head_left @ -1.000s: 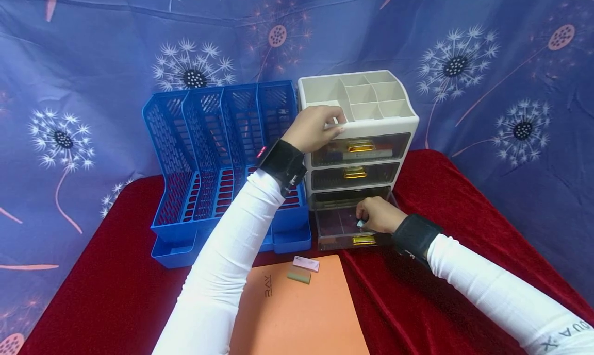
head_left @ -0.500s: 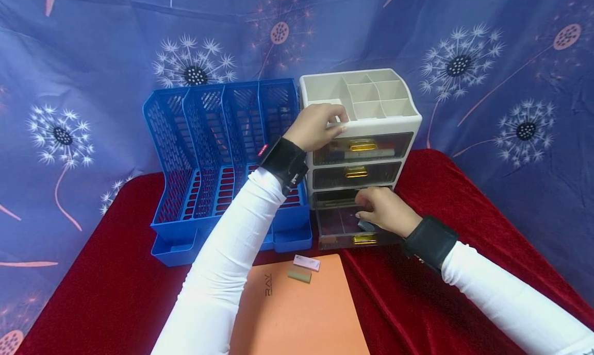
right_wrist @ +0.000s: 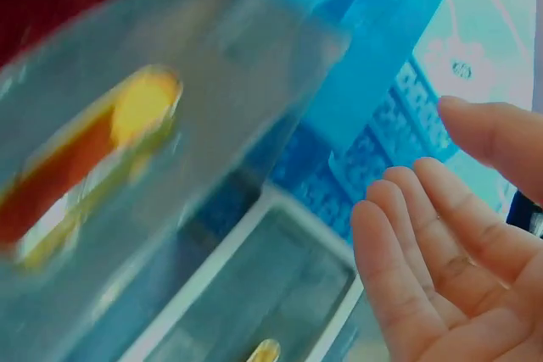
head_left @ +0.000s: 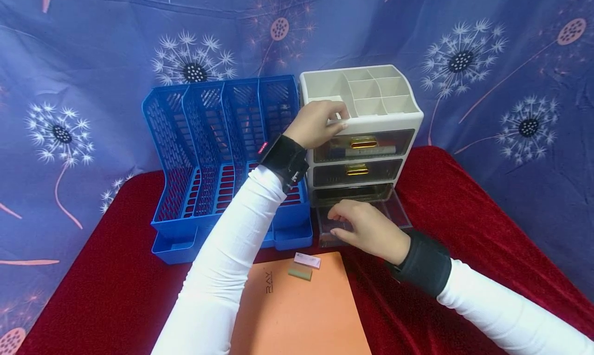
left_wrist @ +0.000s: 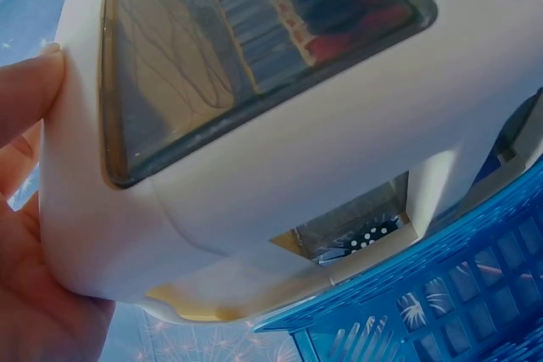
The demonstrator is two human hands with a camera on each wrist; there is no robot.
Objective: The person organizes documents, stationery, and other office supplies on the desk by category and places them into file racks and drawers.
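My left hand (head_left: pixel 315 123) gripped the white cabinet (head_left: pixel 382 123) at its top rim, near the front left corner, thumb outside, fingers hooked over the edge. My right hand (head_left: pixel 368 229) held nothing: fingers fairly straight, thumb well apart, wide enough for a small pick. It hung by the front edge of the pulled-out clear drawer (head_left: pixel 331 240), hiding most of that edge and the pull; I couldn't tell how high above, or what lay inside. The pink block (head_left: pixel 307 260) and green block (head_left: pixel 300 272), eraser-like, were on the orange folder (head_left: pixel 301 319), close to its far edge, towards the far right corner; pink sat nearer that edge, green just on my side of it, couldn't tell if touching. Blue file rack (head_left: pixel 292 222) ran along the cabinet's left, so little elbow room there. Doing this well, my judgement: leave the left grip firm, since an extended drawer could tug the cabinet forward; lift the right wrist over the drawer's front lip before any sideways reach, because a knock could shove the drawer in or skew it. For either block, narrow thumb and fingers only at the last bit, pinch across the long sides, take one at a time, no pressing down, else the folder might slide on the cloth-covered table (head_left: pixel 445 205).
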